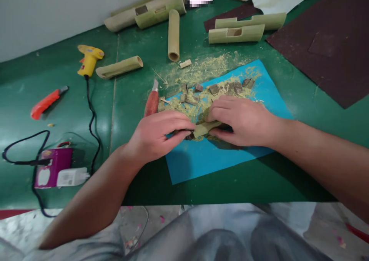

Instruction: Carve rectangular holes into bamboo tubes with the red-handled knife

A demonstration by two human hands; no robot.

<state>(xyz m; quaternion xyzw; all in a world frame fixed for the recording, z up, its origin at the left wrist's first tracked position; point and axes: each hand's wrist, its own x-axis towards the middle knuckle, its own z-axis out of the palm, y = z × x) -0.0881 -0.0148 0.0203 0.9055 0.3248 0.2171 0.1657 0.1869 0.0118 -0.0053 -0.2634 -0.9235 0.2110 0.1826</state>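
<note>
Between the fingertips of both hands lies a short green bamboo piece (202, 129), low over a blue sheet (196, 163). My left hand (160, 130) is closed at its left end, thumb and fingers pinching near a dark edge. My right hand (245, 118) is closed round the right end, which its fingers partly hide. Pale shavings (207, 104) and several small brown offcuts (214, 89) are scattered beyond the hands. A knife with a reddish wooden handle (152, 103) lies just past my left hand, its blade pointing away.
Cut bamboo tubes (173, 34) lie at the back, some with notches (236, 34). Left are a yellow glue gun (90, 59), an orange utility knife (47, 103) and a purple power adapter block (53, 167) with black cables. A dark brown sheet (325, 49) covers the right.
</note>
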